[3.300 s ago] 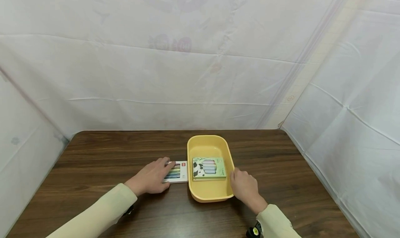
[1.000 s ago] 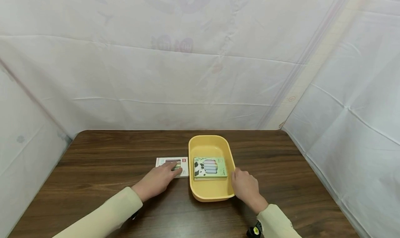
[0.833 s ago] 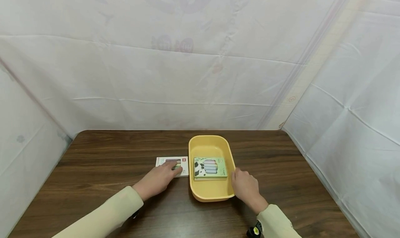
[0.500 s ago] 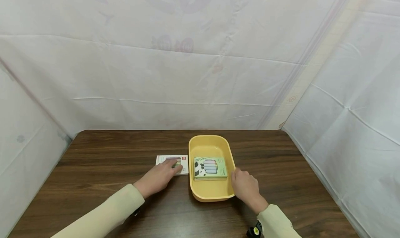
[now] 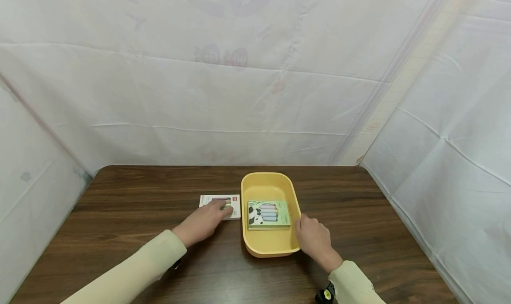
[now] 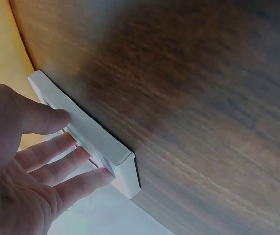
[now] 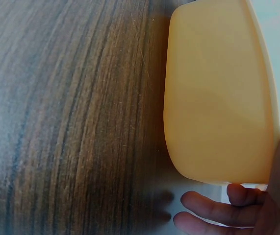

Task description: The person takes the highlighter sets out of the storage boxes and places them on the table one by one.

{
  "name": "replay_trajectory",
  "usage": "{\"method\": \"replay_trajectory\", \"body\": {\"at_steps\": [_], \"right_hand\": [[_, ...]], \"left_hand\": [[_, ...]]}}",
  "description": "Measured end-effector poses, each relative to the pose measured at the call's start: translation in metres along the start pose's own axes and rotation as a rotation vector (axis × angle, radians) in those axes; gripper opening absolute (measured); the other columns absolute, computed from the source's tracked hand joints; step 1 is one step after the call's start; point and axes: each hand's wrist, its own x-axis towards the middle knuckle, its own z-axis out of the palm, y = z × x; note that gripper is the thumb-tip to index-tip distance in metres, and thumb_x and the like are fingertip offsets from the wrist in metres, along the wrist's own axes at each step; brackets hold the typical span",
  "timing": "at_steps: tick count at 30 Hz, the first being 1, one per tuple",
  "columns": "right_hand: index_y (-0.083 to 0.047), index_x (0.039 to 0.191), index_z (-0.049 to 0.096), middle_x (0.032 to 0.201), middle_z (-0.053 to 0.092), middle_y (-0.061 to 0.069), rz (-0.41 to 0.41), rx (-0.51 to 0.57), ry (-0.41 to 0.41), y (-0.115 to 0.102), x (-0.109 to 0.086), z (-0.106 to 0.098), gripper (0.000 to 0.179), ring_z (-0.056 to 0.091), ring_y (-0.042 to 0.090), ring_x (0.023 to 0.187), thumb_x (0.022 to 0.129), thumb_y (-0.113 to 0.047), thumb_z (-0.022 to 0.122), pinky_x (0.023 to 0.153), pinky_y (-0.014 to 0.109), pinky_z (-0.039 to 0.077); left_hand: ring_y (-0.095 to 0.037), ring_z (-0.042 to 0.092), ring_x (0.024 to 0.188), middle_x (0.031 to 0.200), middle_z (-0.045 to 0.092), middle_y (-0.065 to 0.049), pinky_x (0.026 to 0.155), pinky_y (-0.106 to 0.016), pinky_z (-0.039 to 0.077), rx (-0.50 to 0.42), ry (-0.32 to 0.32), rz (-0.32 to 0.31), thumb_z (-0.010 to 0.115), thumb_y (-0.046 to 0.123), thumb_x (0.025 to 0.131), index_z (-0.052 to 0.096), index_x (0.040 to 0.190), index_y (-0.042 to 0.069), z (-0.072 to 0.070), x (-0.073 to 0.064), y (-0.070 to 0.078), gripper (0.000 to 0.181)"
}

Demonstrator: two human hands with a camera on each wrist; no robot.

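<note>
A flat white box [image 5: 235,207] with a window showing coloured markers lies on the table, its right end right at the yellow bin [image 5: 268,243]. My left hand [image 5: 202,223] rests its nearly straight fingertips on the box top; in the left wrist view the thumb [image 6: 46,117] lies along the white box side [image 6: 93,129]. On the bin's right side, my right hand [image 5: 313,236] grips the rim, with several fingers [image 7: 218,210] visible beneath it in the right wrist view. Inside the bin lies a green box [image 5: 271,215] printed with a panda and markers.
The dark wood-grain table [image 5: 131,197] reaches back to a hanging white cloth [image 5: 179,95]. Another white cloth wall [image 5: 451,171] runs along the right side. A dark band [image 5: 325,294] circles the right wrist.
The white marker box has slid away from me along the bin's left side, with my left hand moving farther forward on it. The right hand and the bin stay nearly in place.
</note>
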Motion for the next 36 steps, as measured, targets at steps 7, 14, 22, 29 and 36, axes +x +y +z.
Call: {"method": "replay_trajectory", "body": {"at_steps": [7, 14, 22, 29, 36], "right_hand": [[-0.005, 0.084, 0.059, 0.057, 0.047, 0.003, 0.006, -0.005, -0.01, 0.001, 0.001, 0.0, 0.033, 0.045, 0.016, 0.045, 0.102, -0.025, 0.039, 0.042, 0.03, 0.032], [-0.005, 0.083, 0.059, 0.057, 0.046, 0.003, 0.005, 0.003, -0.007, 0.0, 0.001, 0.0, 0.033, 0.044, 0.016, 0.044, 0.102, -0.025, 0.039, 0.041, 0.029, 0.032], [-0.006, 0.082, 0.058, 0.056, 0.045, 0.003, 0.009, 0.0, 0.004, 0.0, 0.002, 0.001, 0.034, 0.043, 0.016, 0.044, 0.102, -0.026, 0.038, 0.041, 0.029, 0.032], [-0.006, 0.082, 0.057, 0.057, 0.046, 0.003, 0.008, -0.001, -0.012, 0.0, 0.001, 0.001, 0.034, 0.044, 0.016, 0.044, 0.102, -0.026, 0.038, 0.041, 0.03, 0.032], [-0.005, 0.084, 0.058, 0.058, 0.046, 0.003, 0.005, 0.002, -0.021, 0.0, -0.001, 0.0, 0.034, 0.044, 0.016, 0.045, 0.102, -0.026, 0.038, 0.041, 0.03, 0.033]], "left_hand": [[-0.033, 0.062, 0.108, 0.117, 0.062, -0.019, 0.089, -0.044, 0.054, -0.027, -0.02, -0.021, 0.059, -0.008, 0.087, 0.061, 0.111, 0.01, 0.001, 0.005, -0.004, 0.03], [-0.034, 0.061, 0.11, 0.119, 0.062, -0.02, 0.093, -0.045, 0.052, -0.038, -0.023, -0.024, 0.059, -0.009, 0.087, 0.063, 0.11, 0.009, 0.0, 0.009, -0.007, 0.029], [-0.036, 0.061, 0.112, 0.119, 0.063, -0.021, 0.096, -0.046, 0.05, -0.048, -0.044, -0.035, 0.06, -0.003, 0.09, 0.063, 0.112, 0.008, -0.002, 0.012, -0.012, 0.024], [-0.033, 0.062, 0.109, 0.114, 0.064, -0.017, 0.092, -0.045, 0.052, -0.071, -0.09, -0.048, 0.061, -0.005, 0.089, 0.062, 0.111, 0.011, 0.0, 0.016, -0.016, 0.027], [-0.035, 0.06, 0.113, 0.118, 0.063, -0.019, 0.096, -0.046, 0.05, -0.073, -0.102, -0.06, 0.062, -0.006, 0.088, 0.062, 0.113, 0.009, -0.003, 0.018, -0.017, 0.03]]}}
